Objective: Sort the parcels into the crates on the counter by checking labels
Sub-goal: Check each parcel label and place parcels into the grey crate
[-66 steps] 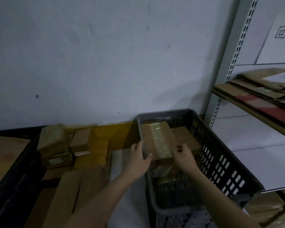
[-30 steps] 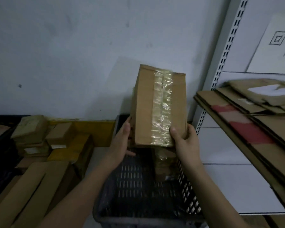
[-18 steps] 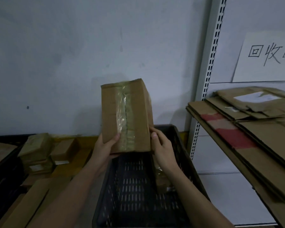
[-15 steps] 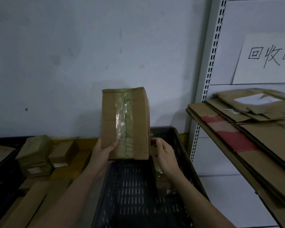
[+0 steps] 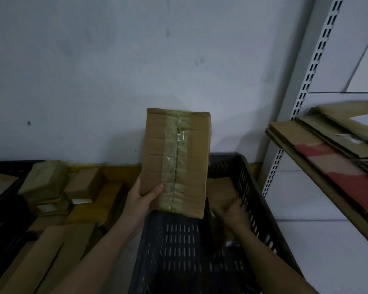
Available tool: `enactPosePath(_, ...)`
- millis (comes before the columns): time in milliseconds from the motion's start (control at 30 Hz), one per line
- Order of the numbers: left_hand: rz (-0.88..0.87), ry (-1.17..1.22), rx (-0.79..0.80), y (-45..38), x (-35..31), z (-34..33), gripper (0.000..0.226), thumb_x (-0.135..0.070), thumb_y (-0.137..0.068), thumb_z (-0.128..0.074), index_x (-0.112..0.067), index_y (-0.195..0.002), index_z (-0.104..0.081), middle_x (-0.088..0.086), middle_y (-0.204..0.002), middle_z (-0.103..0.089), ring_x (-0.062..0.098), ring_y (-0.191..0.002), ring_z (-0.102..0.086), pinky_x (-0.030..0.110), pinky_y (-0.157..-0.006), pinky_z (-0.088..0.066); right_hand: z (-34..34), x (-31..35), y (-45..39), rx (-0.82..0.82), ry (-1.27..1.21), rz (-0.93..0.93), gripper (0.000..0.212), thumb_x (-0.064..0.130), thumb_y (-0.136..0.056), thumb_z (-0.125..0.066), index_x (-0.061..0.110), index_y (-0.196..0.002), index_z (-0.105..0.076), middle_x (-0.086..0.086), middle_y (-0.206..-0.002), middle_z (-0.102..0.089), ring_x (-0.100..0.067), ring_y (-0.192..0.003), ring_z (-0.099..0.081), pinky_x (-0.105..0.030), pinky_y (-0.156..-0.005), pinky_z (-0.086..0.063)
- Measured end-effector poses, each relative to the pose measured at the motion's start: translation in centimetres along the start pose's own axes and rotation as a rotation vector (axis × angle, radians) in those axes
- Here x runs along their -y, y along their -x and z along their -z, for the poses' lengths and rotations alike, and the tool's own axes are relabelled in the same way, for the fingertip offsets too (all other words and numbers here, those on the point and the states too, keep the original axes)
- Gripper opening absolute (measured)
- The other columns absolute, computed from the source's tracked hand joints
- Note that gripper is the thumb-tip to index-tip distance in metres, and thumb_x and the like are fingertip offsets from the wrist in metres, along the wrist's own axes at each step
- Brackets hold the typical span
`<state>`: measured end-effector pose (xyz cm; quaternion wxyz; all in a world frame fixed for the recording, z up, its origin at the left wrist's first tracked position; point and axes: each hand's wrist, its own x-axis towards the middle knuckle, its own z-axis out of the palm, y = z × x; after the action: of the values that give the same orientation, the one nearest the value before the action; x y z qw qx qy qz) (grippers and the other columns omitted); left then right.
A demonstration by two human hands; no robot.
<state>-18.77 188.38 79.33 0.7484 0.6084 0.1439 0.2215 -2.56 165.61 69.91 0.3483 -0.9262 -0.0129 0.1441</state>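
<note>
A tall brown taped parcel (image 5: 176, 162) stands upright above the dark slotted crate (image 5: 251, 187). My left hand (image 5: 141, 200) grips its lower left corner, thumb across the front. No label shows on the face turned to me. My right hand (image 5: 229, 213) has dropped into the crate and closes on a second brown parcel (image 5: 220, 192) leaning against the crate's right wall.
Several small parcels (image 5: 81, 185) and a yellow box (image 5: 102, 209) are piled at the left. Long flat cartons (image 5: 51, 251) lie at the lower left. A metal rack upright (image 5: 300, 98) and a shelf of flattened cardboard (image 5: 331, 162) stand at the right.
Both hands lifted the taped parcel out of the crate and turned it upright. My right hand has since let go of it and reached down to the second parcel in the crate.
</note>
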Motion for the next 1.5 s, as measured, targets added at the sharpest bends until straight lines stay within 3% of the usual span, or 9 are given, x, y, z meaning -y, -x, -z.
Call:
enactPosePath(133,0.014,0.025,-0.010,-0.2,0.3,0.1,0.079,-0.048,-0.059,-0.093,-0.037,-0.129,-0.059,-0.003,-0.126,-0.069,0.020,-0.115,-0.067,0.041,-0.086,-0.059,-1.0,0.2,0.5,-0.035,0.170,0.046,0.123,0.078,-0.075,-0.060,0.017,-0.157,0.008,-0.016,-0.163,-0.007,-0.039,-0.145,-0.021,-0.050,-0.114,-0.032)
enactPosePath(267,0.014,0.068,-0.004,0.1,-0.3,-0.1,0.085,-0.046,-0.061,-0.093,-0.032,-0.136,-0.055,-0.001,-0.129,-0.068,0.022,-0.118,-0.065,0.042,-0.088,-0.058,-1.3,0.1,1.2,0.020,0.300,0.060,0.117,0.084,-0.070,-0.059,0.025,-0.156,-0.005,-0.018,-0.160,-0.002,-0.041,-0.143,-0.019,-0.050,-0.112,-0.035)
enactPosePath(433,-0.033,0.138,-0.047,1.1,-2.4,1.6,0.068,-0.030,-0.075,-0.085,-0.025,-0.137,-0.056,0.006,-0.133,-0.065,0.029,-0.122,-0.062,0.054,-0.099,-0.050,-0.4,0.7,2.4,0.000,0.181,0.065,0.111,0.074,-0.073,-0.067,0.017,-0.153,-0.015,-0.021,-0.156,-0.012,-0.045,-0.139,-0.023,-0.047,-0.110,-0.034)
enactPosePath(700,-0.077,0.178,-0.282,4.0,-6.9,4.9,0.031,-0.017,-0.090,-0.068,-0.034,-0.115,-0.064,-0.007,-0.111,-0.074,0.018,-0.103,-0.070,0.044,-0.065,-0.061,2.2,6.2,7.2,-0.051,-0.128,0.286,0.099,0.068,-0.073,-0.072,0.021,-0.150,-0.029,-0.015,-0.153,-0.022,-0.041,-0.138,-0.025,-0.051,-0.111,-0.034)
enactPosePath(867,-0.083,0.067,-0.379,7.7,-8.9,9.4,0.044,-0.031,-0.074,-0.080,-0.039,-0.115,-0.064,-0.006,-0.112,-0.075,0.020,-0.098,-0.073,0.043,-0.069,-0.061,2.5,9.5,10.3,-0.002,-0.281,0.374,0.098,0.065,-0.075,-0.073,0.026,-0.151,-0.025,-0.010,-0.154,-0.022,-0.040,-0.140,-0.024,-0.054,-0.112,-0.033)
enactPosePath(967,-0.011,0.109,-0.476,9.8,-8.1,12.0,0.041,-0.024,-0.083,-0.077,-0.037,-0.119,-0.063,-0.002,-0.115,-0.074,0.027,-0.100,-0.073,0.053,-0.077,-0.059,1.6,10.3,11.9,0.042,-0.393,0.370,0.098,0.064,-0.076,-0.073,0.029,-0.153,-0.023,-0.009,-0.155,-0.023,-0.038,-0.140,-0.029,-0.055,-0.114,-0.032)
enactPosePath(1067,0.101,0.125,-0.569,10.3,-7.3,13.6,0.032,-0.020,-0.088,-0.072,-0.032,-0.116,-0.062,0.004,-0.113,-0.071,0.032,-0.098,-0.071,0.051,-0.067,-0.060,0.9,10.7,13.0,0.055,-0.445,0.390,0.101,0.069,-0.072,-0.072,0.031,-0.153,-0.024,-0.007,-0.154,-0.024,-0.036,-0.138,-0.033,-0.056,-0.114,-0.034)
enactPosePath(1267,0.259,-0.052,-0.476,6.7,-7.3,14.1,0.039,-0.024,-0.088,-0.072,-0.029,-0.125,-0.061,0.006,-0.113,-0.068,0.034,-0.100,-0.065,0.047,-0.056,-0.059,1.9,13.1,12.1,0.130,-0.559,0.421,0.105,0.072,-0.059,-0.076,0.030,-0.148,-0.038,-0.003,-0.148,-0.040,-0.024,-0.129,-0.049,-0.049,-0.108,-0.046)
enactPosePath(1500,0.530,-0.267,-0.296,1.7,-5.7,15.2,0.041,-0.023,-0.088,-0.073,-0.023,-0.125,-0.058,0.013,-0.122,-0.063,0.039,-0.106,-0.061,0.065,-0.067,-0.057,1.2,16.3,11.9,-0.001,-0.659,0.419,0.098,0.072,-0.059,-0.076,0.034,-0.142,-0.042,-0.001,-0.142,-0.045,-0.020,-0.122,-0.054,-0.044,-0.104,-0.050)
